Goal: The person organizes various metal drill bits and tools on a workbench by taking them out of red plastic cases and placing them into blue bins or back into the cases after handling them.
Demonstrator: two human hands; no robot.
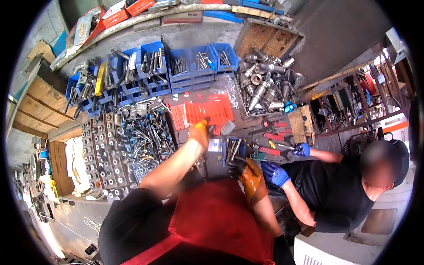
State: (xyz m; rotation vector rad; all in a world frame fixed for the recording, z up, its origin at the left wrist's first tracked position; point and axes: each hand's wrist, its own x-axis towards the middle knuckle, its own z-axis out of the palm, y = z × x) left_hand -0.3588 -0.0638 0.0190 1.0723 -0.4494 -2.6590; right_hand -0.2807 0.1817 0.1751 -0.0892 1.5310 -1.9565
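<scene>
My left hand (200,133), in an orange glove with dark fingertips, reaches forward to the near edge of a row of flat orange-red plastic cases (198,112). The back of the hand hides most of its fingers, so any grip is unclear. Closer to my body, my right hand (251,177) wears an orange and black glove. Its dark fingers are apart, beside a small dark box (228,152) of slim metal tools, and nothing shows in them. A white-labelled item (215,145) lies left of that box, and a tapered metal tool holder (201,168) is near my apron.
Left of the cases lies a pile of drill bits and cutters (150,132), beside a rack of round holders (104,154). Blue bins (181,66) stand behind. A tray of metal tool holders (265,84) and red-handled pliers (269,150) lie right. A blue-gloved co-worker (327,185) stands close.
</scene>
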